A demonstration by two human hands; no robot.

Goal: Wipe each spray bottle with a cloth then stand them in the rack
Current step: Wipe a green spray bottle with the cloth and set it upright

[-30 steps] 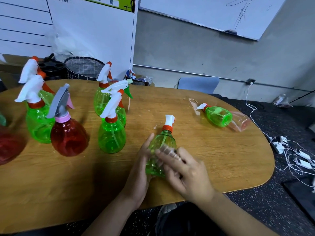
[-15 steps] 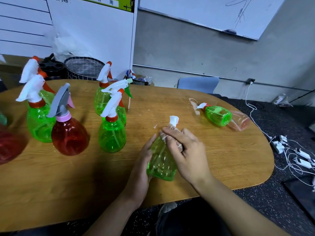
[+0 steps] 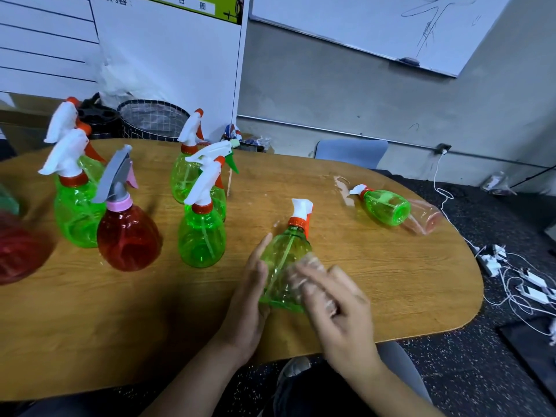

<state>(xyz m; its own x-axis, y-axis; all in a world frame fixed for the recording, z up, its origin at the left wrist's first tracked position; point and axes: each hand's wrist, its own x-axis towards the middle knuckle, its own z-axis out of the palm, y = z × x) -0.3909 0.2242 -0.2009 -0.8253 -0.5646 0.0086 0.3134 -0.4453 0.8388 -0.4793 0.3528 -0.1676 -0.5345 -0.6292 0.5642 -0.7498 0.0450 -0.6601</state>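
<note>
**Green spray bottle held on the worktop between two hands**

A person is working at the near edge of a wooden worktop (image 3: 376, 284). The left hand (image 3: 251, 299) is lying against the left side of a green spray bottle (image 3: 282, 266), its fingers straight and flat along the plastic, steadying it. The bottle is leaning a little, its orange collar and white trigger head pointing away from the person. The right hand (image 3: 337, 308) is blurred; its fingers are pressing a pale, translucent cloth (image 3: 304, 272) against the right side of the bottle, and whether that grip is clamped on the cloth or merely laid over it cannot be told.

To the left, further spray bottles are standing upright: a green one (image 3: 201, 233) nearest the hands, a red one with a grey trigger (image 3: 128, 233) beside it, and more green ones behind. Further right, another green bottle (image 3: 385, 206) is lying on its side, touching a clear pinkish bottle (image 3: 427, 219) near the far edge. White cables and chargers (image 3: 511, 275) are lying on the dark floor to the right. A wire basket (image 3: 152, 120) is sitting beyond the worktop.
</note>
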